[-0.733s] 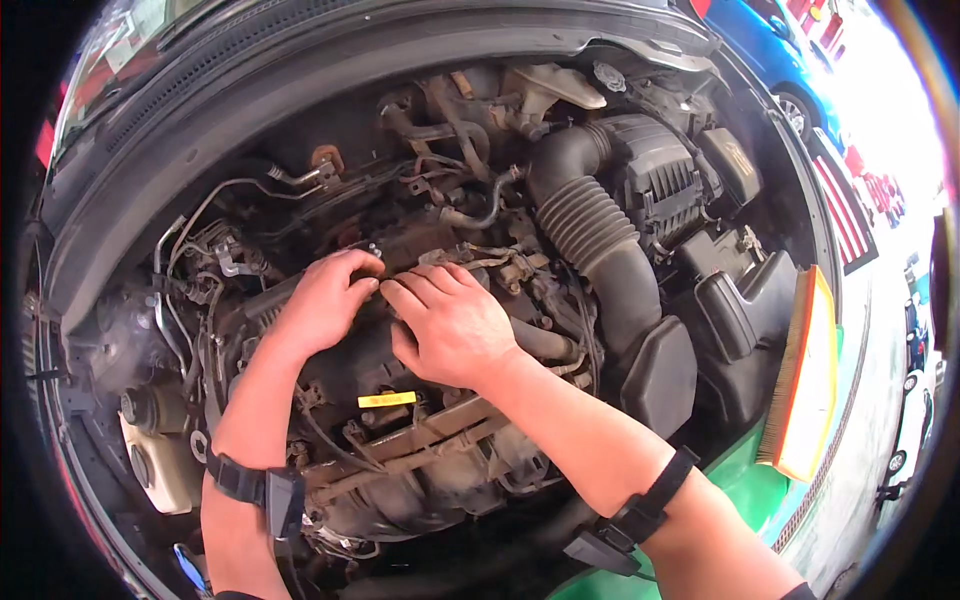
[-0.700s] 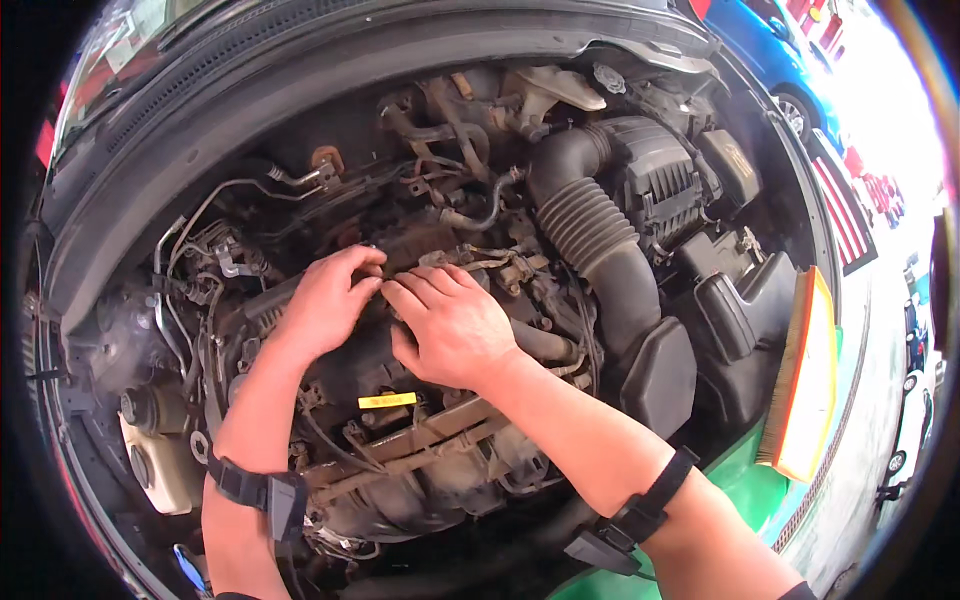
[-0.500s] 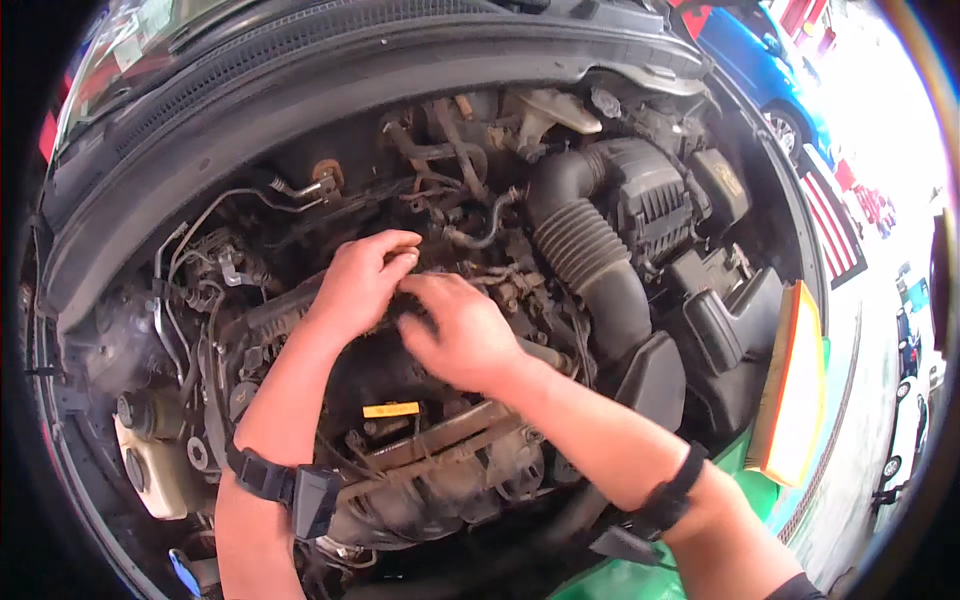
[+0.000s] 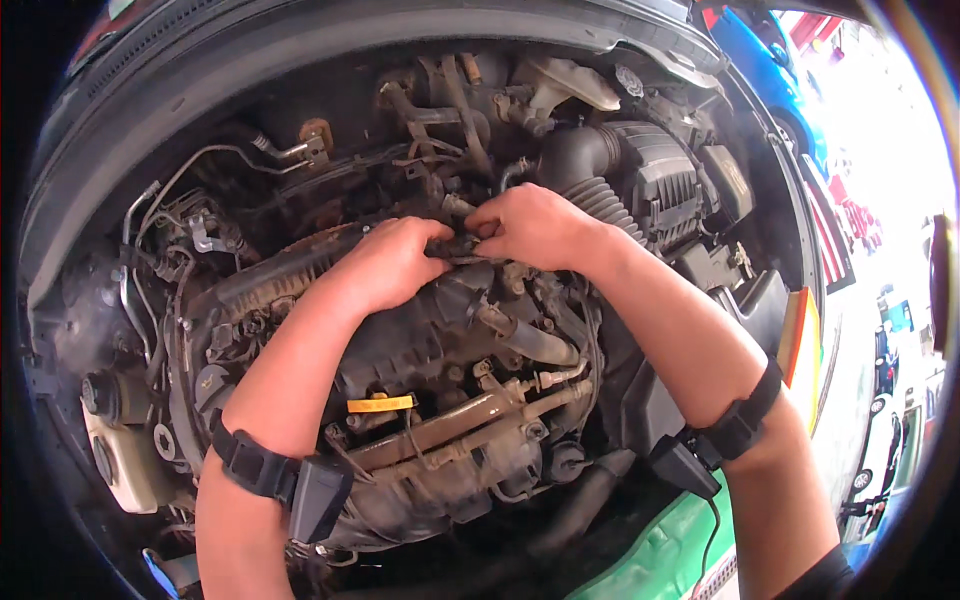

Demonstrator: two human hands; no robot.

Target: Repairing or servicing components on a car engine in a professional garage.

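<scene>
My left hand (image 4: 400, 255) reaches into the engine bay with its fingers curled at a small dark part (image 4: 455, 245), apparently a fitting or connector, toward the back of the engine. My right hand (image 4: 525, 225) grips at the other side of that part, fingers bent and pressed together; what exactly each hand holds is partly hidden. A dark hose fitting (image 4: 460, 206) lies just beyond them. Below my hands are the dark engine cover (image 4: 400, 350), a pipe (image 4: 525, 335) and a yellow dipstick handle (image 4: 380, 403). Both forearms wear black straps with dark devices.
A ribbed intake hose (image 4: 600, 200) leads to a black air box (image 4: 655, 190). An orange-edged air filter (image 4: 800, 350) stands at the right on a green cover (image 4: 640, 550). A pale reservoir (image 4: 130, 470) is at left. A blue car (image 4: 770, 70) is beyond the fender.
My right hand has moved up and right, and my left hand right and slightly up then down, to a part near the hose fittings. The view has shifted slightly.
</scene>
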